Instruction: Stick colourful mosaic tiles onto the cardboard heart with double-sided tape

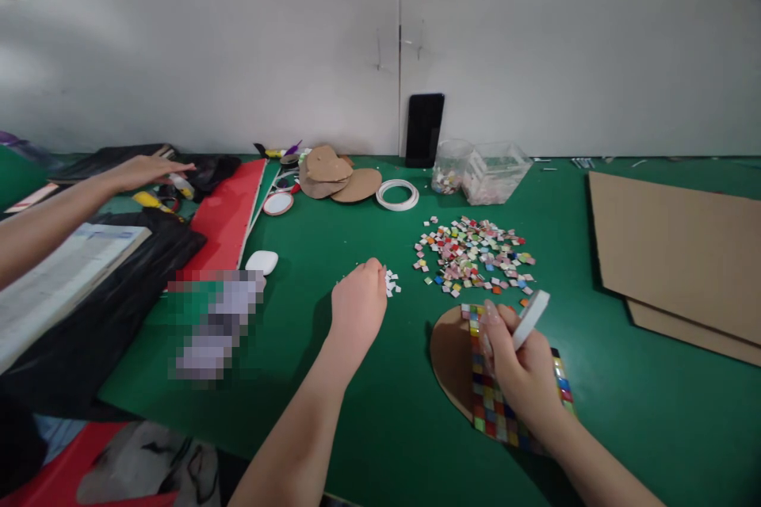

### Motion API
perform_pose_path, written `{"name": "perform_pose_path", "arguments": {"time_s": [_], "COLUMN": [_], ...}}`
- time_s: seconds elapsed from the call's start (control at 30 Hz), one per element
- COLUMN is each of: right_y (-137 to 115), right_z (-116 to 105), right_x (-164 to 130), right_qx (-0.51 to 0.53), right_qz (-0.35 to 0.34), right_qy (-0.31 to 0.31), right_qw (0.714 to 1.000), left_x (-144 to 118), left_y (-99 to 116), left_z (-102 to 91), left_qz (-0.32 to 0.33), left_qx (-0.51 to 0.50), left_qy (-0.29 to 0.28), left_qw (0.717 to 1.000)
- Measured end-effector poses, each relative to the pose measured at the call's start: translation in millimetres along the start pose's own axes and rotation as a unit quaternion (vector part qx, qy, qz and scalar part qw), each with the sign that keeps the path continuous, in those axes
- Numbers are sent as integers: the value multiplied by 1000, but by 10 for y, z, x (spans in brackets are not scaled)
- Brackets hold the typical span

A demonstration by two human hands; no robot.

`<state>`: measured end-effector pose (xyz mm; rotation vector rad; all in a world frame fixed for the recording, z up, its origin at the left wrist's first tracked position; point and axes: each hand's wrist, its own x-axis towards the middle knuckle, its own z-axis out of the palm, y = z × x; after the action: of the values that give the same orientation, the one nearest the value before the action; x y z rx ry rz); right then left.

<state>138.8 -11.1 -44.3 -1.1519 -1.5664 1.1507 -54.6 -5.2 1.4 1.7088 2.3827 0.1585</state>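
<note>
My left hand (358,303) rests knuckles-up on the green table (369,428), its fingertips at a small cluster of white tiles (391,283); whether it pinches one I cannot tell. My right hand (518,368) grips a white glue bottle (531,318), tip pointing up and right. Under that hand lies a round cardboard disc (450,356) partly covered with a grid of coloured mosaic tiles (491,412). A loose heap of coloured tiles (472,253) lies just beyond the disc.
Another person's arm and hand (139,171) reach over black bags and a red sheet (229,214) at the left. Clear containers (496,172), a phone (424,129), cardboard rounds (333,174) and a white ring (398,194) stand at the back. Large cardboard sheets (683,253) lie right.
</note>
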Motion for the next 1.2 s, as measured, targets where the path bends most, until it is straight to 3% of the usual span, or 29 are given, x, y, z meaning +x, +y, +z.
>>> {"name": "perform_pose_path", "arguments": {"time_s": [0.2, 0.6, 0.8, 0.9, 1.1, 1.2], "right_y": [17, 34, -79, -117, -88, -52], "right_z": [5, 16, 13, 25, 17, -23], "right_x": [2, -11, 5, 22, 48, 45], "right_qx": [-2, 5, -15, -24, 8, 21], "right_qz": [3, 21, 24, 28, 42, 86], "right_qy": [-1, -1, -5, -15, -94, -80], "right_qw": [1000, 1000, 1000, 999, 995, 993], "left_x": [-4, -23, -99, -190, -305, -299], "left_y": [-14, 21, 120, 220, 323, 319], "left_z": [28, 6, 42, 122, 213, 204], "left_qz": [18, 17, 104, 185, 293, 312], "left_qx": [-37, -34, -157, -225, -238, -258], "left_qy": [27, 23, 33, -6, -54, -71], "left_qw": [999, 999, 981, 957, 924, 912]}}
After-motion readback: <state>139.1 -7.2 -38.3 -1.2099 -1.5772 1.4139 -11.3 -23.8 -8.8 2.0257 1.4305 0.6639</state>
